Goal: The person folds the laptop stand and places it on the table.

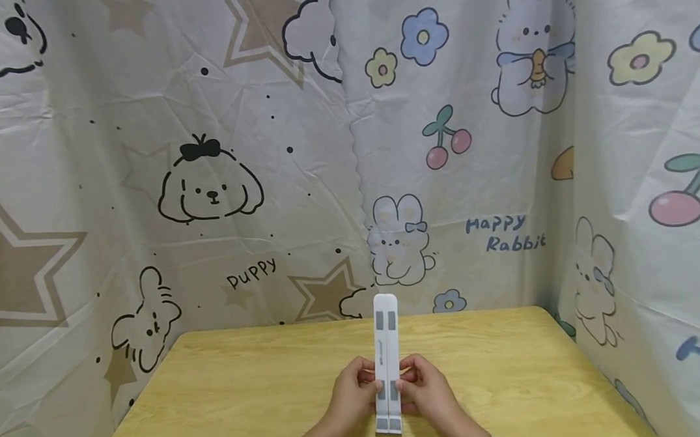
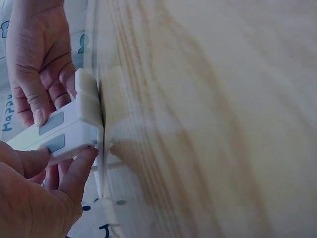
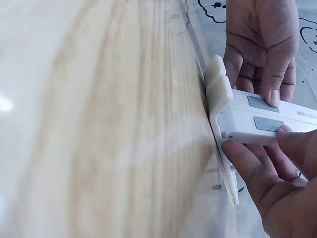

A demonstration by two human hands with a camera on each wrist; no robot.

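A folded white laptop stand (image 1: 387,347) with grey pads is held lengthwise between both hands, its far end overlapping the table's back edge in the head view. On its left side my left hand (image 1: 353,394) grips the lower part, thumb on a grey pad. My right hand (image 1: 431,394) does the same from the right. Both wrist views show the stand's upturned lip (image 2: 88,101) at the near end, close over the tabletop. Fingers of each hand curl under the bars (image 3: 252,134), partly hidden behind them.
The light wooden table (image 1: 245,379) spreads out on both sides of the hands. A curtain (image 1: 313,181) with puppy, rabbit, flower and star prints hangs behind it and along its left and right sides.
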